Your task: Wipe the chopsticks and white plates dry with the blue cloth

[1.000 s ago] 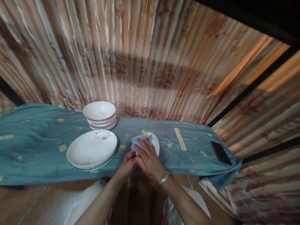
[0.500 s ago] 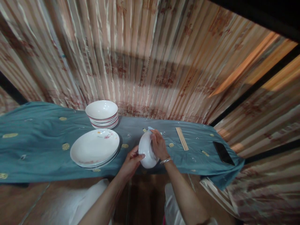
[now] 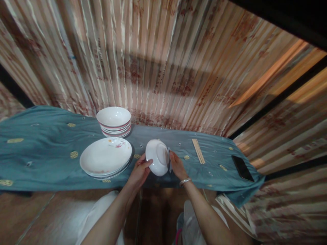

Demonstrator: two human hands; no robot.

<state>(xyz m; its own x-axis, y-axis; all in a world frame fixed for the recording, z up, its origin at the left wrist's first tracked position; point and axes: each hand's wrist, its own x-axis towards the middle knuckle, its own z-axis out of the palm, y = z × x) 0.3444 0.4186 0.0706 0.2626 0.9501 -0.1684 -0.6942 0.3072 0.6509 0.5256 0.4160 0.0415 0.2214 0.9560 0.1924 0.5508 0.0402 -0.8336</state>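
A white bowl (image 3: 154, 163) is tilted on its side above the table's front part, its foot ring turned to the right. My left hand (image 3: 140, 170) grips its left edge, thumb on the outer wall. At the bowl's right side, my right hand (image 3: 177, 165), with a silver bangle at the wrist, is closed on a small greyish-blue cloth (image 3: 170, 163). The cloth lies against or close beside the bowl; most of it is hidden by the fingers and the bowl.
Left of the hands stand a stack of white plates (image 3: 104, 156) and, behind it, a stack of red-rimmed bowls (image 3: 113, 117). Chopsticks (image 3: 198, 151) and a black phone (image 3: 242, 168) lie to the right on the teal tablecloth (image 3: 51, 153). A striped curtain (image 3: 153, 68) hangs behind.
The bowl has turned so its underside and foot ring show. My right hand has moved from the bowl's upper wall out to its right side, with the cloth.
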